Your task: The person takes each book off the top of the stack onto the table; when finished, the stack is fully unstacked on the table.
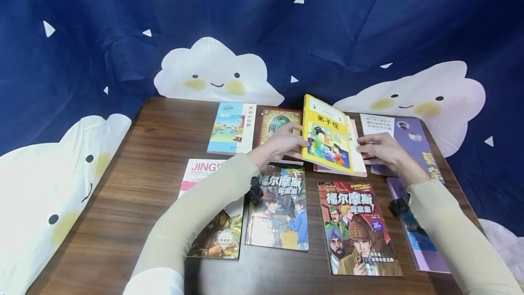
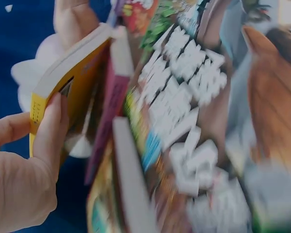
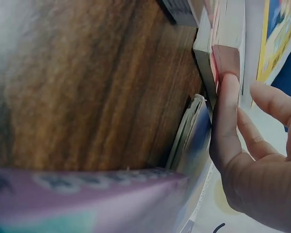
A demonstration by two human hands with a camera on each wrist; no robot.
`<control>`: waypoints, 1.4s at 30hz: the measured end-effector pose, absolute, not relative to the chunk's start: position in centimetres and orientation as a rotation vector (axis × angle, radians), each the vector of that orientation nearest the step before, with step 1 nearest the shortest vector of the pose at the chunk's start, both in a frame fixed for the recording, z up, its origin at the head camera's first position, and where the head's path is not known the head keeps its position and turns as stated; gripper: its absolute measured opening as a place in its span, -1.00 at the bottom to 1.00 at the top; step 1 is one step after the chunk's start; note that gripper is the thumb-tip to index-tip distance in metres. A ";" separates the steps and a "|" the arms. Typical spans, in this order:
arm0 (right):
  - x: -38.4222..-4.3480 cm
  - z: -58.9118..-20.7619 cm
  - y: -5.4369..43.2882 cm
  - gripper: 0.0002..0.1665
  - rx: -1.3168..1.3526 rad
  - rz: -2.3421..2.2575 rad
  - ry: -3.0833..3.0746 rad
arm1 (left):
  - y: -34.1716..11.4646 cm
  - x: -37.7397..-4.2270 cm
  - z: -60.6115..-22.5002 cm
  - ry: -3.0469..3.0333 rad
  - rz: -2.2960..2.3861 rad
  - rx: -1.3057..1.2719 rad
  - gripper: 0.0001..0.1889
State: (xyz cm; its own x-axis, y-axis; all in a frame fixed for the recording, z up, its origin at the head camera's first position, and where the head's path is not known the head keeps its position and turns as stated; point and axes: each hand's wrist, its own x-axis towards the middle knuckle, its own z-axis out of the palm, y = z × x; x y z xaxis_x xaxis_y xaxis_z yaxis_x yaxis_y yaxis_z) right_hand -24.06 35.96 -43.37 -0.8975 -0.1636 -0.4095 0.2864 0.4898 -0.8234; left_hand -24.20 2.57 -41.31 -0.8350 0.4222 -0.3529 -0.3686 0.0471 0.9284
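A yellow children's book is tilted up above the back row of books. My left hand pinches its left edge, thumb on one face and fingers on the other, as the left wrist view also shows. Below and behind it lies a white and pink book, partly hidden by the yellow one. My right hand is at that book's right side, a finger touching its edge in the right wrist view, with the thumb held apart. Under my left hand lies a reddish-brown book, partly covered.
A blue and white book lies at the back left, a purple book at the back right. Nearer are a magazine-like pink and white book, two detective comics and another purple book. A blue cloud-patterned curtain hangs behind the table.
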 end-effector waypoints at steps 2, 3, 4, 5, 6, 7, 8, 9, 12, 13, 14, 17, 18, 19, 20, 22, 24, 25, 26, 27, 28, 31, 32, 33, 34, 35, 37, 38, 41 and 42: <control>-24.0 -43.2 35.8 -0.19 0.101 -1.368 2.321 | 1.1 -24.2 -40.7 1.766 1.850 0.070 -0.38; -24.0 -43.2 35.8 -0.18 0.102 -1.367 2.326 | 0.3 -24.2 -40.5 1.762 1.856 0.080 -0.38; -24.0 -43.3 35.9 -0.18 0.099 -1.363 2.332 | -0.6 -24.1 -40.3 1.756 1.868 0.084 -0.37; -24.1 -43.4 35.9 -0.18 0.095 -1.360 2.340 | -1.5 -24.0 -40.1 1.755 1.881 0.084 -0.37; -24.1 -43.5 36.0 -0.18 0.091 -1.357 2.349 | -2.5 -23.9 -39.9 1.758 1.888 0.088 -0.36; -24.2 -43.6 36.0 -0.17 0.088 -1.358 2.354 | -3.5 -23.8 -39.7 1.759 1.899 0.089 -0.36; -24.2 -43.8 36.1 -0.17 0.087 -1.359 2.357 | -4.5 -23.6 -39.4 1.760 1.905 0.092 -0.35; -24.3 -43.9 36.1 -0.17 0.087 -1.359 2.361 | -5.7 -23.5 -39.2 1.770 1.903 0.102 -0.34; -24.4 -44.0 36.0 -0.18 0.088 -1.352 2.371 | -9.2 -23.0 -38.5 1.827 1.860 0.120 -0.32; -24.4 -44.0 36.0 -0.18 0.088 -1.350 2.375 | -10.5 -22.8 -38.3 1.838 1.855 0.121 -0.32; -24.4 -44.0 35.9 -0.19 0.088 -1.351 2.376 | -11.7 -22.7 -38.1 1.854 1.847 0.124 -0.32; -24.3 -44.0 35.7 -0.20 0.089 -1.360 2.373 | -15.6 -22.4 -37.6 1.902 1.844 0.136 -0.31; -24.3 -44.0 35.7 -0.20 0.091 -1.363 2.371 | -16.9 -22.3 -37.5 1.911 1.855 0.137 -0.30; -24.3 -43.9 35.6 -0.20 0.091 -1.362 2.372 | -18.2 -22.2 -37.3 1.919 1.866 0.139 -0.30; -24.3 -43.9 35.6 -0.20 0.091 -1.363 2.371 | -19.5 -22.1 -37.1 1.930 1.875 0.137 -0.29; -24.3 -43.9 35.6 -0.19 0.093 -1.355 2.372 | -21.9 -22.0 -36.9 1.927 1.905 0.122 -0.28; -24.4 -44.0 35.7 -0.20 0.099 -1.345 2.379 | -24.1 -22.0 -36.8 1.931 1.931 0.082 -0.27; -24.4 -44.0 35.8 -0.20 0.100 -1.345 2.379 | -25.1 -22.0 -36.8 1.936 1.941 0.059 -0.28; -24.5 -44.0 35.8 -0.19 0.101 -1.347 2.375 | -26.1 -22.1 -36.9 1.939 1.952 0.033 -0.28; -24.5 -44.0 35.9 -0.19 0.103 -1.348 2.372 | -27.0 -22.3 -37.0 1.940 1.963 0.003 -0.29; -24.5 -44.1 35.9 -0.19 0.104 -1.351 2.371 | -27.8 -22.4 -37.2 1.956 1.962 -0.027 -0.30; -24.6 -44.2 36.1 -0.20 0.101 -1.357 2.365 | -30.2 -23.1 -38.1 1.977 1.957 -0.118 -0.34; -24.6 -44.2 36.2 -0.20 0.097 -1.355 2.367 | -30.9 -23.3 -38.4 1.980 1.953 -0.147 -0.35; -24.6 -44.3 36.2 -0.21 0.094 -1.354 2.368 | -31.6 -23.5 -38.7 1.980 1.952 -0.175 -0.37; -24.6 -44.4 36.2 -0.21 0.092 -1.350 2.374 | -32.2 -23.6 -39.0 1.977 1.950 -0.197 -0.39; -24.6 -44.4 36.2 -0.22 0.089 -1.346 2.379 | -32.8 -23.7 -39.3 1.965 1.956 -0.215 -0.41; -24.5 -44.5 36.2 -0.23 0.084 -1.343 2.389 | -33.7 -23.9 -39.8 1.949 1.966 -0.245 -0.44; -24.5 -44.5 36.3 -0.23 0.083 -1.343 2.390 | -34.1 -23.9 -40.0 1.949 1.965 -0.251 -0.45; -24.4 -44.4 36.3 -0.23 0.092 -1.351 2.390 | -35.0 -24.3 -40.4 1.987 1.932 -0.265 -0.43; -24.5 -44.4 36.3 -0.23 0.094 -1.352 2.389 | -35.2 -24.4 -40.6 2.011 1.907 -0.264 -0.41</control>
State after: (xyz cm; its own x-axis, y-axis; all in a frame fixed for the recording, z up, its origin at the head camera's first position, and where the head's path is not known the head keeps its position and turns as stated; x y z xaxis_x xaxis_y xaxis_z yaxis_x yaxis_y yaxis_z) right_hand -24.47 36.30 -44.36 -0.9207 -0.1319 -0.3672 0.2468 0.5320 -0.8100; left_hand -24.40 -35.20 -40.59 -0.9194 0.1068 -0.3786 -0.3724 0.0739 0.9251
